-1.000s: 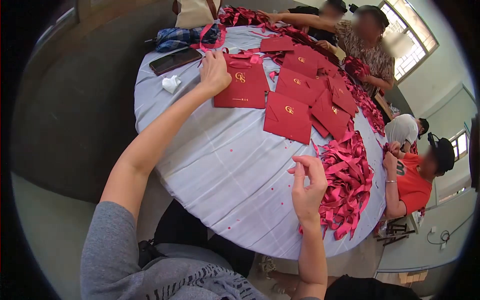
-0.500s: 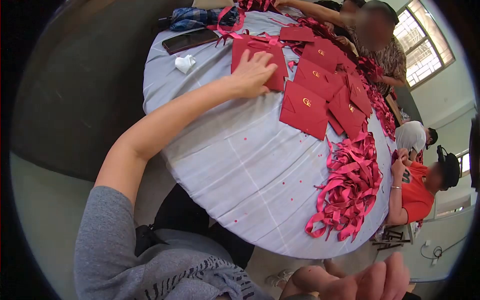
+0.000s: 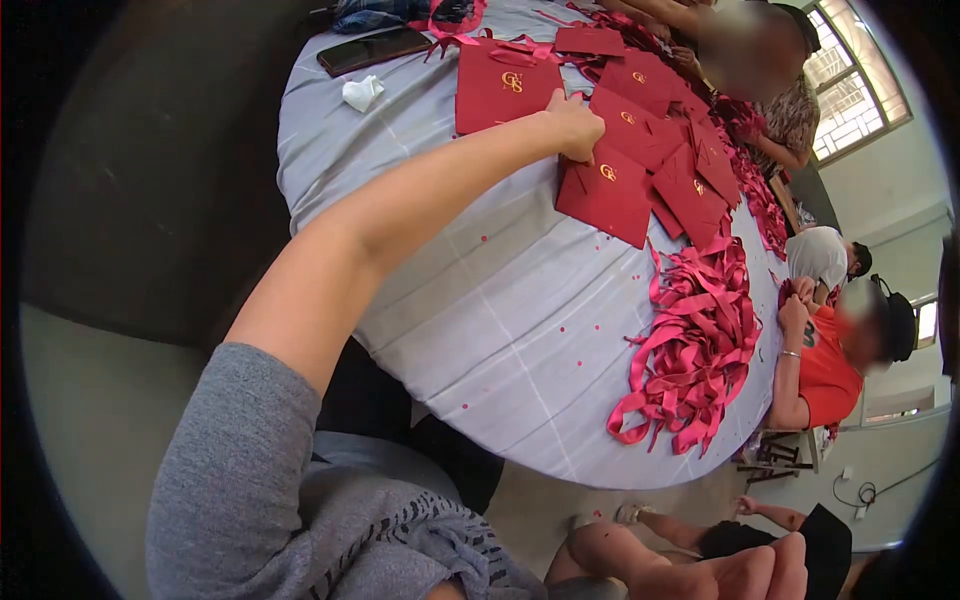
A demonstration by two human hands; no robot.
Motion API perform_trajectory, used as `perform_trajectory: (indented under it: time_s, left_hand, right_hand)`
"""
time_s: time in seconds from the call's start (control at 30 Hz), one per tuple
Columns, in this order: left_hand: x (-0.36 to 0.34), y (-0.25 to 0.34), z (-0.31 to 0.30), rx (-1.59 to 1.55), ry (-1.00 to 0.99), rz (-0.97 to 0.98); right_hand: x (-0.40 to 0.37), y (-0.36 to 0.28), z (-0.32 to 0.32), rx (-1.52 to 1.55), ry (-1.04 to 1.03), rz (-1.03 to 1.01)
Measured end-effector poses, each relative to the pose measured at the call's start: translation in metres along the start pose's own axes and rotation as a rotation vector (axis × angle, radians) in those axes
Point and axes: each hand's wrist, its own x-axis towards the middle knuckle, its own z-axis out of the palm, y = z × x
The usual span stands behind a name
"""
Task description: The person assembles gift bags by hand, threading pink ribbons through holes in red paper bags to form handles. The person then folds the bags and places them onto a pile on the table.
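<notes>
My left hand [image 3: 578, 128] is stretched over the table, its fingers curled at the upper left corner of a red bag [image 3: 605, 198] with a gold logo. What its fingertips hold is hidden. Left of this hand lies another red bag [image 3: 508, 85], flat, with a gold logo and ribbon handles at its top. More red bags [image 3: 692, 190] overlap in a pile to the right. My right hand [image 3: 745, 572] is at the bottom edge, off the table, with its fingers curled; anything inside it is hidden.
A heap of pink-red ribbons [image 3: 695, 345] lies on the right of the cloth-covered table [image 3: 470, 340]. A phone [image 3: 373, 51], a crumpled white tissue [image 3: 362, 93] and a blue plaid umbrella [image 3: 378, 14] are at the upper left. Other people sit at the far side and right.
My left hand has moved right, off the left bag, uncovering its logo, and its spread fingers have curled. The view has shifted slightly. My right hand stays low at the bottom right.
</notes>
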Motion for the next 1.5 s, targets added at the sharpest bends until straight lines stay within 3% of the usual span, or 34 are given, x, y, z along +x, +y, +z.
perform_trajectory:
  time_s: [0.1,0.2,0.4,0.43,0.47,0.53,0.57,0.63,0.67,0.77,0.87,0.93,1.03,1.13,1.5]
  left_hand:
    - [-0.006,0.001,-0.007,-0.051,0.067,-0.039]
    - [-0.011,-0.007,-0.009,-0.314,0.171,-0.007]
    - [-0.055,0.01,-0.03,-0.547,0.567,0.235]
    - [-0.063,0.015,-0.034,-0.54,0.639,0.292]
    - [-0.069,0.02,-0.038,-0.592,0.629,0.319]
    - [-0.089,0.032,-0.047,-0.595,0.654,0.438]
    - [-0.1,0.04,-0.05,-0.584,0.713,0.511]
    - [-0.13,0.059,-0.066,-0.628,0.673,0.583]
    - [-0.148,0.07,-0.076,-0.578,0.668,0.59]
    - [-0.184,0.093,-0.077,-0.553,0.673,0.584]
    - [-0.202,0.098,-0.057,-0.604,0.566,0.513]
    - [-0.201,0.095,-0.042,-0.556,0.667,0.524]
    - [-0.207,0.112,-0.044,-0.198,0.855,0.495]
    - [-0.202,0.108,-0.036,-0.108,0.816,0.495]
    - [-0.211,0.116,-0.066,-0.033,0.66,0.527]
  right_hand:
    - [-0.004,-0.005,0.005,-0.059,0.026,-0.023]
    - [-0.006,-0.008,0.005,-0.005,-0.037,0.0]
    - [-0.019,-0.021,0.009,-0.098,-0.121,0.019]
    - [-0.017,-0.004,0.02,-0.32,0.033,-0.174]
    - [-0.014,-0.005,0.008,-0.35,0.043,-0.198]
    - [-0.017,-0.013,-0.034,-0.575,-0.141,-0.157]
    - [-0.018,0.001,-0.035,-1.283,0.269,-0.34]
    - [-0.012,0.008,-0.066,-1.636,0.259,-0.224]
    - [-0.005,0.002,-0.078,-1.97,0.067,-0.251]
    - [-0.005,0.017,-0.097,-2.138,0.13,-0.353]
    - [-0.016,0.031,-0.111,-2.125,0.083,-0.425]
    - [-0.02,0.034,-0.104,-2.183,0.059,-0.451]
    - [-0.021,0.029,-0.103,-2.131,0.117,-0.464]
    - [-0.02,0.032,-0.098,-2.178,0.122,-0.529]
    - [-0.017,0.034,-0.108,-2.292,0.07,-0.356]
